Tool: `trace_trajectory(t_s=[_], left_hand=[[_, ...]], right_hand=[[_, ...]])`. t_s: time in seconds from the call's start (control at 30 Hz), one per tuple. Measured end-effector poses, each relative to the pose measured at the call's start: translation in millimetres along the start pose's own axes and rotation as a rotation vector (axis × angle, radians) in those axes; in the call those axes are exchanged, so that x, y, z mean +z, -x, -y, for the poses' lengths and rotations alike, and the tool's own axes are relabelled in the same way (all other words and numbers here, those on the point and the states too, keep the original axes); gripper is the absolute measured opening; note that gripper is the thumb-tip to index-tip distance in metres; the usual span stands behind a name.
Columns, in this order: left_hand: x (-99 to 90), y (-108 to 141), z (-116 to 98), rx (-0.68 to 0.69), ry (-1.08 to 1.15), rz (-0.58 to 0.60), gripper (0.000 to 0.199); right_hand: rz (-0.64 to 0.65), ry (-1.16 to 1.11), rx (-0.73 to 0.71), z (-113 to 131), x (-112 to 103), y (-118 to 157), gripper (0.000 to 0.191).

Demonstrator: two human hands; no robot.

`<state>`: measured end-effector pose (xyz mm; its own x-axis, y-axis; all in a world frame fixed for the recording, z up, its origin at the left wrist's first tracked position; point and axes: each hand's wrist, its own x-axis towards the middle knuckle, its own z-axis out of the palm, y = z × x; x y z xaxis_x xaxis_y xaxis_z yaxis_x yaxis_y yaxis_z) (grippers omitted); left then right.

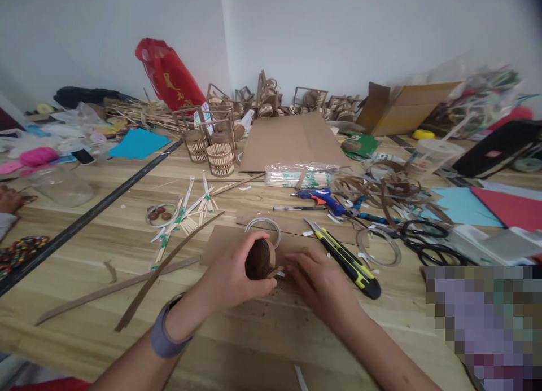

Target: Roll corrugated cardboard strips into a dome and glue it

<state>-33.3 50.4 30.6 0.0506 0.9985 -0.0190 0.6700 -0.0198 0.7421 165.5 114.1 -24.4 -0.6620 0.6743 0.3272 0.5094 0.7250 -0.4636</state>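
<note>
My left hand (pixel 235 269) is wrapped round a short brown corrugated cardboard cylinder (pixel 259 258), tilted so that its dark hollow inside faces me. A small torn flap sticks out at the cylinder's lower right. Close by on the right, my right hand (pixel 315 275) has its fingers curled together near that flap; what lies between its fingertips is hidden. Beneath both hands is a flat cardboard piece (pixel 215 241). A roll of white tape (pixel 271 224) stands just behind the cylinder. Right of my right hand lies a yellow-and-black utility knife (pixel 347 261).
A blue glue gun (pixel 324 199), a pen (pixel 298 209) and black scissors (pixel 423 241) lie beyond. Cardboard strips (pixel 165 275) and bundled sticks (pixel 186 213) are at left. Small stick baskets (pixel 220 159) stand behind. Another person's hand (pixel 11 199) is at far left.
</note>
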Motion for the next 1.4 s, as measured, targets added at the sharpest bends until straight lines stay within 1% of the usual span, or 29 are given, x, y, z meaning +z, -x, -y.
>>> trace_trajectory(t_s=[0.13,0.23,0.3,0.4,0.47,0.6,0.67,0.73,0.77,0.83,0.93,1.0,1.13,1.27,1.4], left_hand=[[2.7,1,1,0.046,0.0,0.049,0.06],[3.2,1,4,0.061,-0.021,0.091,0.064],[2.9,1,7,0.075,-0.042,0.141,0.067],[2.8,1,8,0.061,-0.089,0.219,0.068],[3.1,2,8,0.051,-0.12,0.25,0.068],[5.5,4,7,0.102,-0.175,0.292,0.07],[7.8,6,6,0.163,-0.192,0.314,0.072],[10.7,8,6,0.231,-0.196,0.321,0.073],[12.1,8,6,0.258,-0.195,0.321,0.073],[14.6,9,6,0.288,-0.195,0.321,0.074],[16.8,8,6,0.306,-0.191,0.35,0.075],[17.5,7,5,0.315,-0.192,0.379,0.074],[18.4,6,3,0.324,-0.198,0.397,0.074],[20.4,6,5,0.294,-0.2,0.342,0.077],[22.5,5,7,0.238,-0.226,0.274,0.074]], right_hand=[[0.04,0.166,-0.057,5,2,-14,0.024],[0.068,0.215,-0.057,6,5,-28,0.028],[0.073,0.226,-0.051,4,10,-37,0.03],[0.064,0.244,-0.037,1,16,-46,0.022],[0.054,0.245,-0.042,2,17,-47,0.017],[-0.006,0.218,-0.087,7,5,-36,0.018],[-0.069,0.183,-0.138,7,-5,-26,0.018],[-0.13,0.13,-0.172,2,-14,-15,0.021],[-0.16,0.098,-0.167,-3,-17,-10,0.024],[-0.224,0.039,-0.113,-14,-21,-2,0.031],[-0.296,-0.004,-0.021,-28,-20,3,0.031],[-0.296,-0.014,-0.004,-32,-17,3,0.029],[-0.251,-0.011,-0.027,-28,-13,1,0.022],[-0.285,-0.004,0.035,-26,-16,2,0.015],[-0.317,-0.006,0.063,-26,-20,4,0.014]])
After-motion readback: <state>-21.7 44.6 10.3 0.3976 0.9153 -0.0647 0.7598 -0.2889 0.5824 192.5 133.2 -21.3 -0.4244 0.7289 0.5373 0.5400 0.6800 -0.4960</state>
